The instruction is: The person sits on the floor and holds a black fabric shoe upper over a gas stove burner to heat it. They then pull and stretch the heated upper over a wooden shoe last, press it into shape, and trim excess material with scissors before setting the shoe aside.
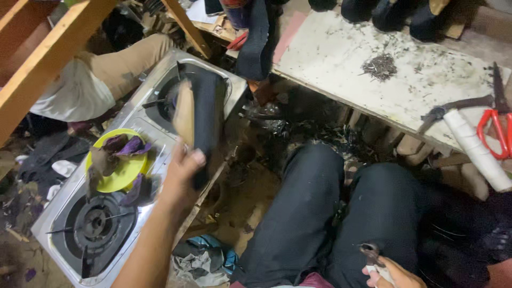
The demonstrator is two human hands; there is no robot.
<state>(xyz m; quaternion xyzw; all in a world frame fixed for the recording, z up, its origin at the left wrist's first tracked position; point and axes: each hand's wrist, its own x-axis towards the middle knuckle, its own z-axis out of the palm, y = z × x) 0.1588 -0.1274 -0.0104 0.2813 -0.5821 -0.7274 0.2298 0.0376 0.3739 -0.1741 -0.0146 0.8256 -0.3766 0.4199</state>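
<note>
Head view, looking down over the person's black-trousered knees (341,208). The left hand (181,170) is raised over a steel two-burner stove (136,120) and clenched round the lower end of a dark shoe upper (205,114), which stands nearly upright; its tan lining (184,112) faces left. The upper hangs above the far burner (168,98), just beyond the fingers; contact with the burner cannot be told.

Left of that hand, on the stove's middle, lies a yellow-green round plate (124,176) holding purple and brown scraps (125,146). Nearer than the hand, lower left, is the near burner (93,224), bare. Below the forearm, on the floor, lies a heap of grey and blue rags (205,261).

The right hand (392,274) sits low at the frame's bottom edge, against the right thigh, closed on a small brush (372,255) with a dark tip and pale handle.

Well beyond the right hand stands a white, stained table (341,58). On it: a small pile of dark shavings (380,66), a white roll (474,149) at the right edge, red-handled scissors (496,125) beside it, and a dark metal tool (453,106) just left of the scissors. Dark shoes (394,13) line the table's far edge.

Far left of the left hand, another person's leg in tan trousers (125,61) rests behind the stove, under a wooden beam (48,58).
</note>
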